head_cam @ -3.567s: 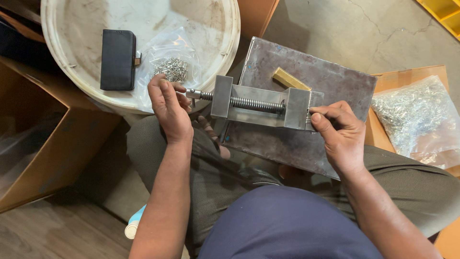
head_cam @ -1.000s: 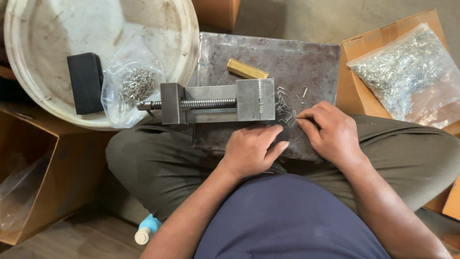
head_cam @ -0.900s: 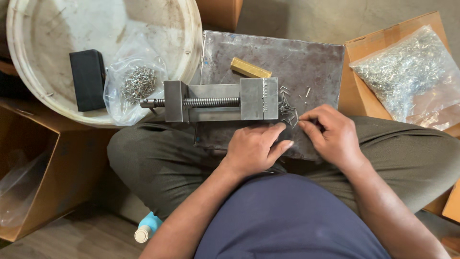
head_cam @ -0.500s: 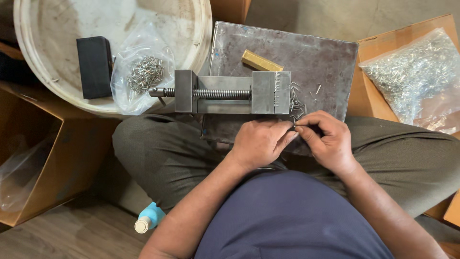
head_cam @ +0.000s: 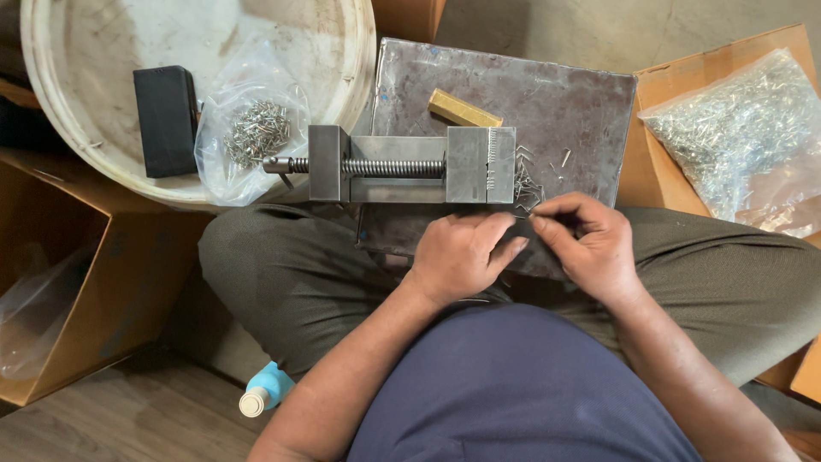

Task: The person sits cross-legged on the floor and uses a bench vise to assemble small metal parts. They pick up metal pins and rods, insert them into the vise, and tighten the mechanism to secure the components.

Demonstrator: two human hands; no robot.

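Right hand [head_cam: 590, 248] pinches a tiny, stiff, light pin [head_cam: 523, 216] by its shaft, at the vise's [head_cam: 410, 164] four o'clock; left hand [head_cam: 462, 255] rests released.

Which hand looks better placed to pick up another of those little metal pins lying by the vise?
Probably the right hand. Its fingertips sit right beside the loose pins at the vise end, while the left hand rests flat on the steel plate, farther from the pile.

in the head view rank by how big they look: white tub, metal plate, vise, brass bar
Largest to smallest:
1. white tub, partly cut off
2. metal plate, close to the tub, so unsure
3. vise
4. brass bar
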